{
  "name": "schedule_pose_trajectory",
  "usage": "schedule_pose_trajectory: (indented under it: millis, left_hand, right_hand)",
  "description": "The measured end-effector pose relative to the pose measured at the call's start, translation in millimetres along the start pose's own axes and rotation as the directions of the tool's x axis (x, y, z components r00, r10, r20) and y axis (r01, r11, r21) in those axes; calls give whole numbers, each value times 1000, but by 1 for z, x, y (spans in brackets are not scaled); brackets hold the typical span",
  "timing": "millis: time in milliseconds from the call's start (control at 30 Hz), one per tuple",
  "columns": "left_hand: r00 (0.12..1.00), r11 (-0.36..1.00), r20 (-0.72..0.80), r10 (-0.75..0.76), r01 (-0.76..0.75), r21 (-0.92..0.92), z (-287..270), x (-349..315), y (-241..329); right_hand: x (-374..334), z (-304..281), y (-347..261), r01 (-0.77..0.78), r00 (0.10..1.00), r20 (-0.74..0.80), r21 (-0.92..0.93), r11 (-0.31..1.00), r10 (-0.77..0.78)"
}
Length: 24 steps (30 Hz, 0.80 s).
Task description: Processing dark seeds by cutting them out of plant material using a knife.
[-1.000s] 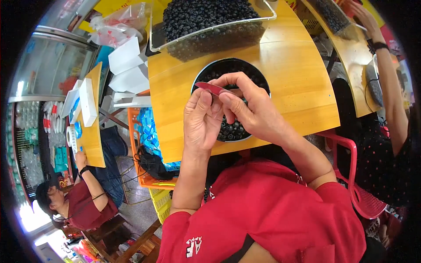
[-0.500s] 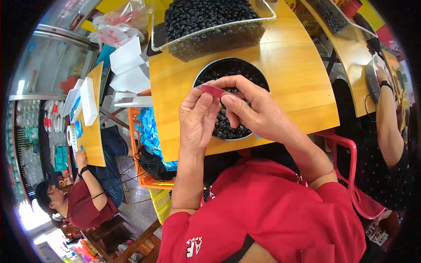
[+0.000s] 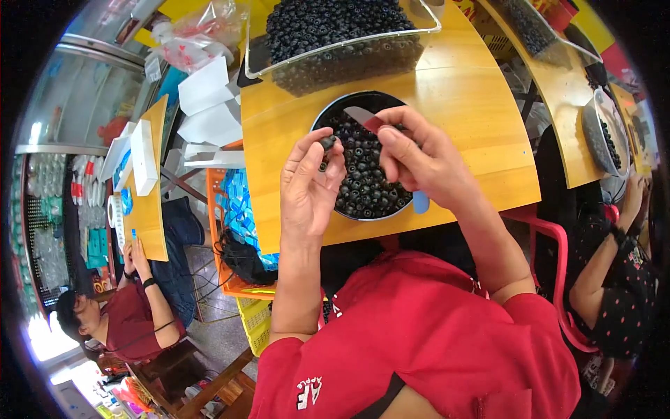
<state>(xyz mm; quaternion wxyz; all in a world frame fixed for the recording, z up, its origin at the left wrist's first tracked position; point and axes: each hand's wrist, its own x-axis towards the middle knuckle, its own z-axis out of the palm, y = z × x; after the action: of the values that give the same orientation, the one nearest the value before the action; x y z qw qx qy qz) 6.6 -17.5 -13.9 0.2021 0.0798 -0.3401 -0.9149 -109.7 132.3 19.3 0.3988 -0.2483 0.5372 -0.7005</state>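
My left hand (image 3: 310,181) pinches one small, dark, round berry-like piece (image 3: 327,142) between thumb and fingers. A small knife (image 3: 363,116) is in my right hand (image 3: 426,157), its blade pointing up and left, apart from that piece. Most of the handle is hidden by the fingers. Both hands hover over a round, dark bowl (image 3: 317,120) holding many such dark pieces (image 3: 366,171). A blue tab (image 3: 420,202) shows below my right hand; I cannot tell what it belongs to.
Beyond the bowl, a clear bin (image 3: 349,45) heaped with dark pieces stands on the wooden table (image 3: 481,140). An orange crate (image 3: 227,265) with blue packets is at the left. A person (image 3: 143,307) sits left; another person (image 3: 614,279) works at right beside a bowl (image 3: 607,136).
My hands have drawn apart; the knife has swung up and right, away from my left hand, where the dark piece now shows. The person at right has pulled their arm back from their bowl.
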Motion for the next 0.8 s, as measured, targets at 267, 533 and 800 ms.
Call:
schedule_pose_trajectory:
  millis: [267, 533, 800]
  left_hand:
    - [996, 999, -91, -19, 17, -28, -3, 7, 2]
    - [997, 998, -82, -14, 20, 67, -16, 16, 35]
    - [975, 676, -12, -223, 164, 719, 10, 34, 39]
  right_hand:
    - [-6, -13, 2, -17, 998, -56, 2, 1000, 17]
    - [-9, -37, -2, 5, 994, -105, 47, 999, 0]
    - [-12, -42, 0, 25, 991, -130, 70, 997, -15]
